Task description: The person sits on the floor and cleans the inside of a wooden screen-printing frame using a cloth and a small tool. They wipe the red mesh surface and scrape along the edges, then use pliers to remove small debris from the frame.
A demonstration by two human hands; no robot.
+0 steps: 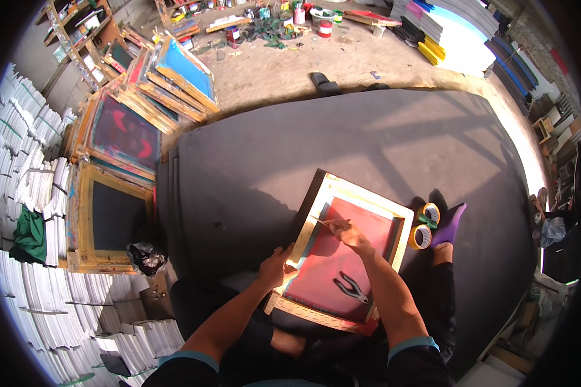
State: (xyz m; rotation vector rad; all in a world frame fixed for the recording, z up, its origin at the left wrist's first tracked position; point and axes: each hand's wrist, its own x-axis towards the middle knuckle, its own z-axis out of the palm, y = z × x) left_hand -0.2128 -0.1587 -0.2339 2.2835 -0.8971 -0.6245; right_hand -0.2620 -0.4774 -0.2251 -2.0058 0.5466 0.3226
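A wooden screen-printing frame (pixel 366 202) with reddish mesh (pixel 323 271) lies tilted across my lap on the dark surface. My left hand (pixel 276 267) grips its left rail, with the fingers partly hidden behind the wood. Over the mesh, my right hand (pixel 348 235) is closed around a thin, pale stick-like tool (pixel 318 221). The tool points at the inner edge of the left rail; its exact kind is too small to tell. Black-handled pliers (pixel 350 287) rest on the lower part of the mesh, below my right hand.
Two tape rolls (pixel 421 237) sit right of the frame, beside my purple sock (pixel 450 222). A large dark foam sheet (pixel 252 148) spreads beneath me. Stacked screen frames (pixel 124 132) and white bundles (pixel 35 284) line the left. Paint tubs (pixel 325 29) stand on the far floor.
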